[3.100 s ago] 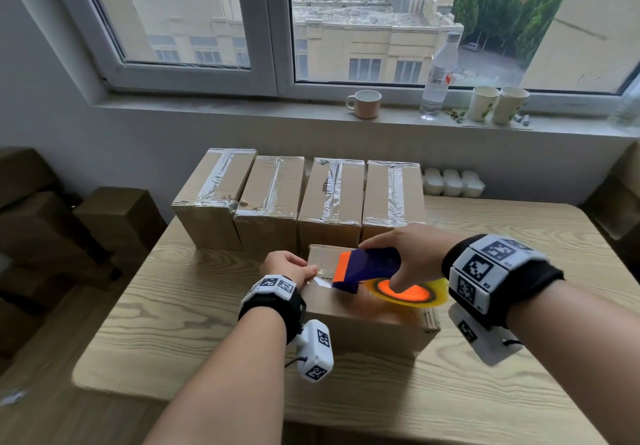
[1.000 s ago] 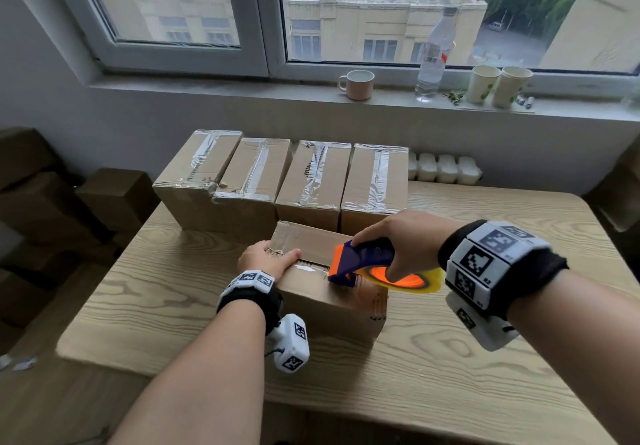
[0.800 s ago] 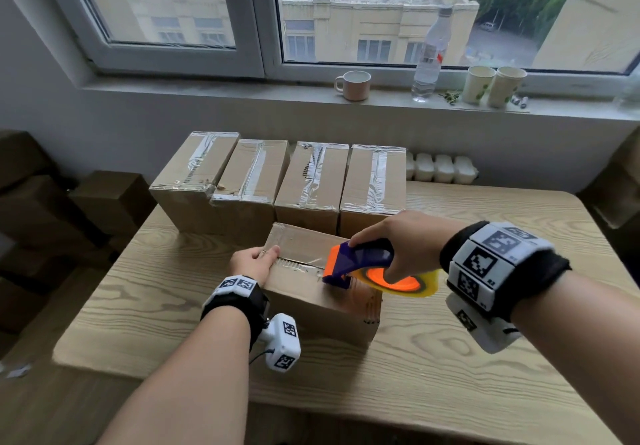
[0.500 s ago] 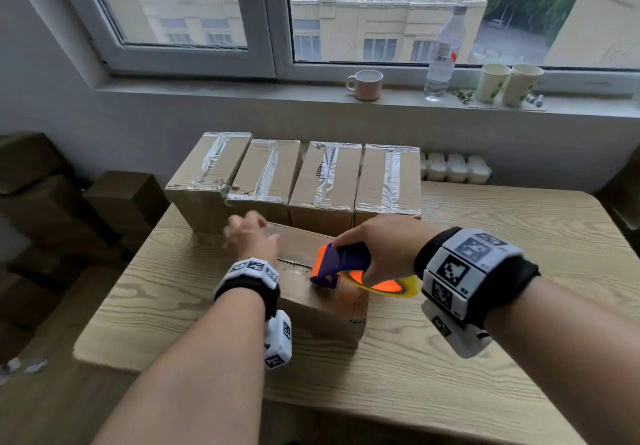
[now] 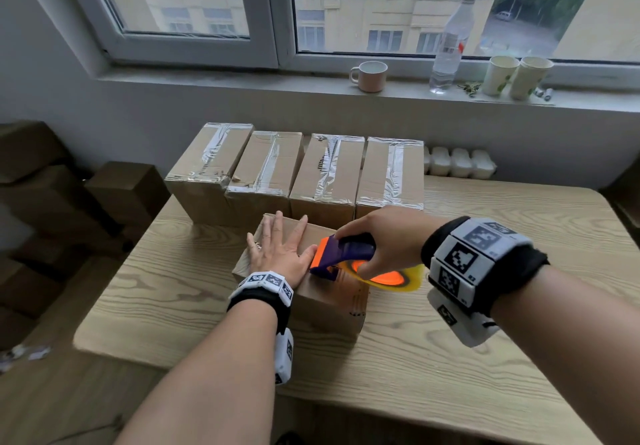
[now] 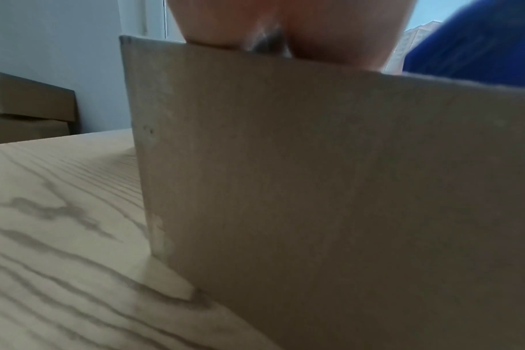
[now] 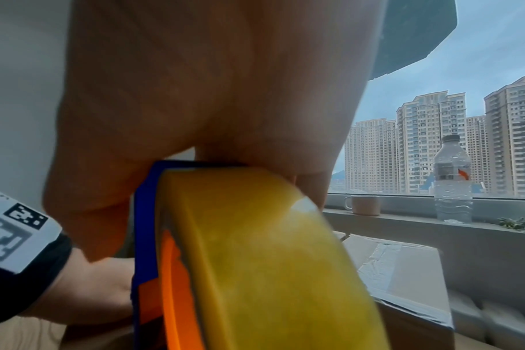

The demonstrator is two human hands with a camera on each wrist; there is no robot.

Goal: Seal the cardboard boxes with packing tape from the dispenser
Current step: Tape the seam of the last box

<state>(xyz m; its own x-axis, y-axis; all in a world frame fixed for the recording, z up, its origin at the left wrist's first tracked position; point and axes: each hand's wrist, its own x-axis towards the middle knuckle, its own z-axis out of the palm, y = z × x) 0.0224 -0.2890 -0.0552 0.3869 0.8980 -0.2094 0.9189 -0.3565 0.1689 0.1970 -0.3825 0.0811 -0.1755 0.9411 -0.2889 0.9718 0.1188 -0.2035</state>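
step: tape front box (image 5: 322, 301) | left hand (image 5: 278, 252) flat, pressing its top | right hand (image 5: 384, 242) grips dispenser (image 5: 346, 254) on box | advice: keep flaps pinned, pull straight

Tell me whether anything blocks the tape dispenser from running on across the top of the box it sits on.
Yes. The left hand lies flat, fingers spread, on the box top, right in front of the orange nose of the tape dispenser that the right hand grips. Its thumb nearly touches that nose.
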